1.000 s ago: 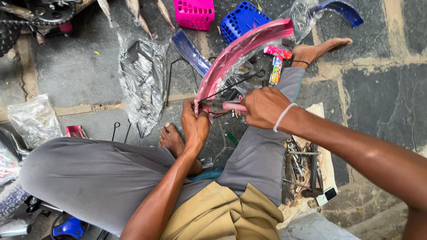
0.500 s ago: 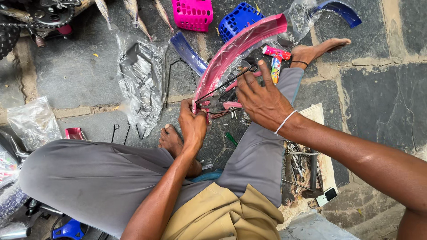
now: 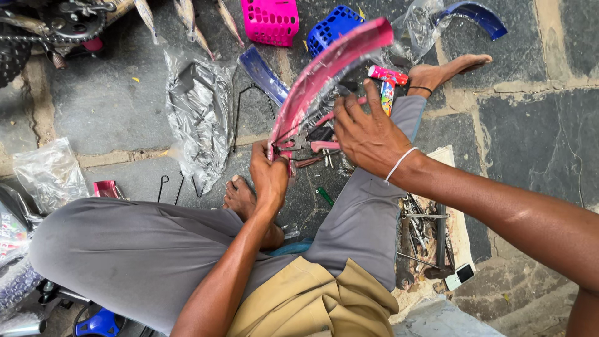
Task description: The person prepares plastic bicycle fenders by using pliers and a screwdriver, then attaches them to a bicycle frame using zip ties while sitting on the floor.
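Over stone paving, left hand (image 3: 269,178) grips pink mudguard (image 3: 324,75); right hand (image 3: 368,134) alongside.

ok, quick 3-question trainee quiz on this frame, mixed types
1. True or false: the left hand grips the lower end of the pink mudguard.
2. What lies nearest the pink basket? A) blue basket B) pile of tools C) green screwdriver
3. What is on the wrist of the right hand?

Key: 1 true; 2 A; 3 a white band.
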